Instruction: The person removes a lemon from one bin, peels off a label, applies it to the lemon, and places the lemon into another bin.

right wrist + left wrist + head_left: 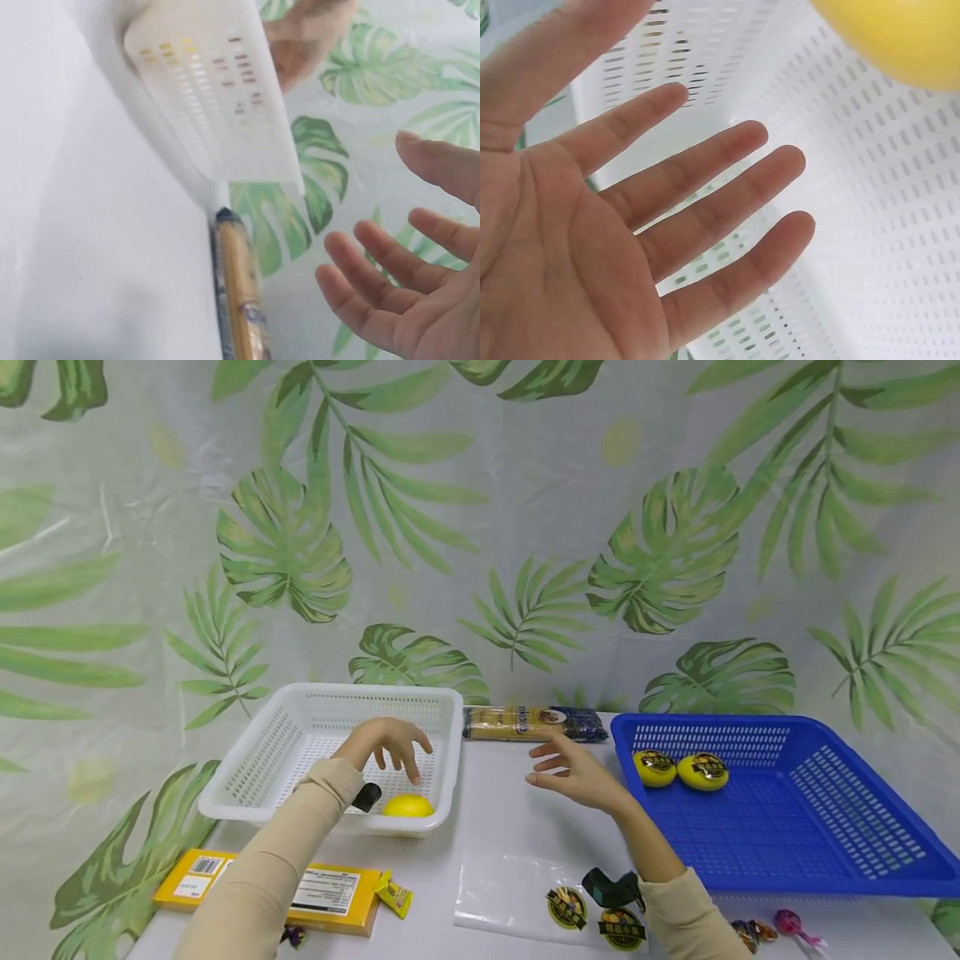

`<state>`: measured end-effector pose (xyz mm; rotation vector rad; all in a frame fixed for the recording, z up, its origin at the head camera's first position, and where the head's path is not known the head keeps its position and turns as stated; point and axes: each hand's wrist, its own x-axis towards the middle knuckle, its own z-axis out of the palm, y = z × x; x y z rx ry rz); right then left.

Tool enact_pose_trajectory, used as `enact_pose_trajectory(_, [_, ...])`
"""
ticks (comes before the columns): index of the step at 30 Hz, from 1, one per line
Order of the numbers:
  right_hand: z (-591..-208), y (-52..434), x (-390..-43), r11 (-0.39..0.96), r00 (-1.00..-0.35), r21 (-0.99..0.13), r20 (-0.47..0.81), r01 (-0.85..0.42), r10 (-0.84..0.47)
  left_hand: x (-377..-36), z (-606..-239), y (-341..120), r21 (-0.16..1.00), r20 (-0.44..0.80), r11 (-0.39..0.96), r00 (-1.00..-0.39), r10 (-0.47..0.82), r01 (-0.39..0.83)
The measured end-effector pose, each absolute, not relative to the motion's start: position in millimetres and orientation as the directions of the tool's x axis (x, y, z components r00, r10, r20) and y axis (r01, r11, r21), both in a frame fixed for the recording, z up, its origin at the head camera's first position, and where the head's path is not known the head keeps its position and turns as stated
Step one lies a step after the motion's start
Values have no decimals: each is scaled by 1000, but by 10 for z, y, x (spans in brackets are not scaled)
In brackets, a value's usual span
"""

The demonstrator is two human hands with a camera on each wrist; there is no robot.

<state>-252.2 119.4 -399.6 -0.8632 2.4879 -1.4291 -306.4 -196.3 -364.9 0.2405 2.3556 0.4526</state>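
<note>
My left hand hovers inside the white basket, fingers loosely spread and holding nothing. Just below it a yellow fruit lies in the basket's near right corner; the left wrist view shows the same yellow fruit at its top edge. Over the middle of the table my right hand is raised with its fingers apart and nothing in them. It is between the white basket and the blue basket, where two yellow fruits, a left one and a right one, carry dark labels.
A pasta packet lies at the back between the baskets. A clear plastic bag with round labels lies in front. At front left are a yellow box and a small yellow-green wrapped sweet; a pink lollipop lies at front right.
</note>
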Motion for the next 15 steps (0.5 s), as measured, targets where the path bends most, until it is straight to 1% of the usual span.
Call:
enact_pose_trajectory(6, [-4199,944,-2457,317,-827,-875,149,-366,-542,-3143,-3797,-1894,317,-696,948,-680,229,-5])
enact_pose_trajectory(11, [-4352,684,-2371,267,-818,-891,173,-368,-548,-3212,-3899,-1867,317,-742,948,-632,221,-40])
enact_pose_trajectory(15, [-4428,492,-2311,231,-816,-910,168,-344,-553,-3237,-3942,-1862,320,-771,944,-600,212,-78])
